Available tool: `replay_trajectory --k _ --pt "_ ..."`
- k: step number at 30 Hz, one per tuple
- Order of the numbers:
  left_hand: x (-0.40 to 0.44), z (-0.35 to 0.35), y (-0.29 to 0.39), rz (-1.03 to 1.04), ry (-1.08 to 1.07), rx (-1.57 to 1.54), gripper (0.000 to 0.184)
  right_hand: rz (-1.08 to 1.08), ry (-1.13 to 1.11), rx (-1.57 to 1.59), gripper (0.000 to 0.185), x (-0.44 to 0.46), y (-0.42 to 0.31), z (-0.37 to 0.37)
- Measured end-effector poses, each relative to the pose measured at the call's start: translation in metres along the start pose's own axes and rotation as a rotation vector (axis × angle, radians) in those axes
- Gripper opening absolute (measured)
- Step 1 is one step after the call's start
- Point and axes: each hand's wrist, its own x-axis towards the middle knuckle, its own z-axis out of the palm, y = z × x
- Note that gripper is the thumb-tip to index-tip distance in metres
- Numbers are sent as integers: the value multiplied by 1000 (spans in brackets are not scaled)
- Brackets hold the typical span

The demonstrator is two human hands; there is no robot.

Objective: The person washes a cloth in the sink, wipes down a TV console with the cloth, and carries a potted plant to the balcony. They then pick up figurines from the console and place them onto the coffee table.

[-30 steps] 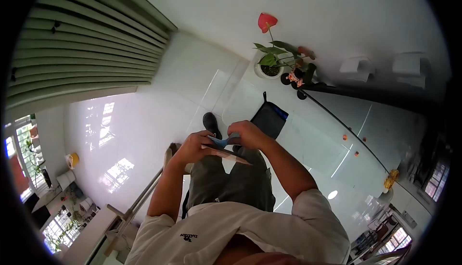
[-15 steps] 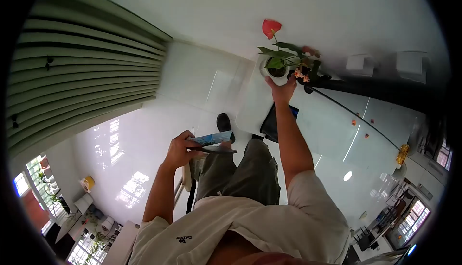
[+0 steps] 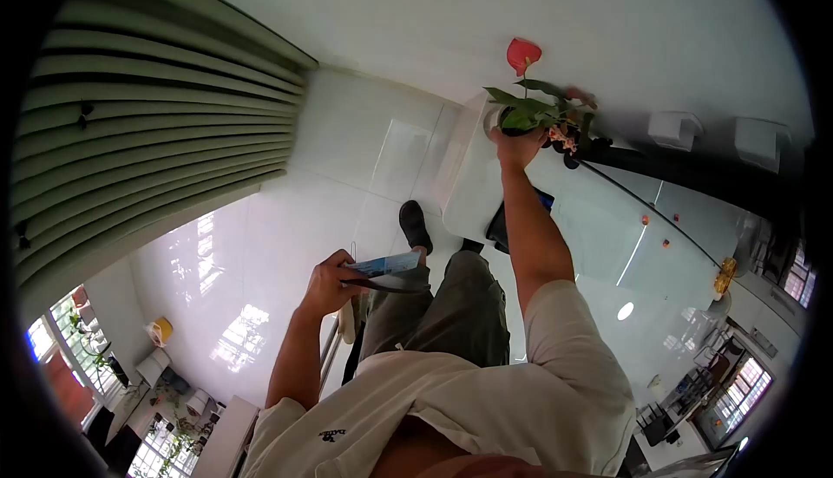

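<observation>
My left hand [image 3: 326,285] is closed around the end of a flat blue-and-white packet [image 3: 387,265] with a dark strip beneath it, held over my left leg. My right hand [image 3: 519,147] reaches to the near rim of a white plant pot [image 3: 492,120], its fingers partly hidden by leaves. A red flower [image 3: 523,56] and green leaves [image 3: 521,112] rise from the pot. Whether the right fingers grip the pot or something inside it cannot be made out. Below my right forearm, a black pouch [image 3: 497,228] lies on the white cabinet top, partly covered by the arm.
Small orange flowers [image 3: 564,139] stand beside the pot. Two white boxes [image 3: 674,130] are on the wall side, beyond a black screen-like object [image 3: 677,174]. A green curtain [image 3: 165,122] hangs at the left. My shoe [image 3: 415,225] is on the tiled floor.
My right hand has left the packet and moved up to the plant pot, now reaching further over its rim. The packet stays in my left hand. The view has shifted slightly.
</observation>
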Motion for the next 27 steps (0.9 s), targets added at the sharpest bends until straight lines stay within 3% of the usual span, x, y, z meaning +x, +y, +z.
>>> replay_trajectory --k 8,11,14,17,19,25,27 --pt "-8 -9 -3 4 34 8 29 -255 -84 93 90 -50 2 -15" --pt "-14 -13 2 -21 62 -5 29 -354 -163 33 96 -72 11 -26" --pt "-26 -17 5 -17 103 -11 30 -468 -215 100 81 -103 -10 -61" --pt "-47 -21 9 -11 157 0 31 -628 -275 60 104 -127 -25 -94" --pt "-63 -24 19 -44 205 17 30 -573 -375 93 97 -141 -34 -119" --pt "-137 -31 49 -148 453 119 26 -538 -559 79 119 -149 -58 -165" --pt "-164 -28 63 -264 579 -85 25 -655 -587 72 118 -146 -75 -174"
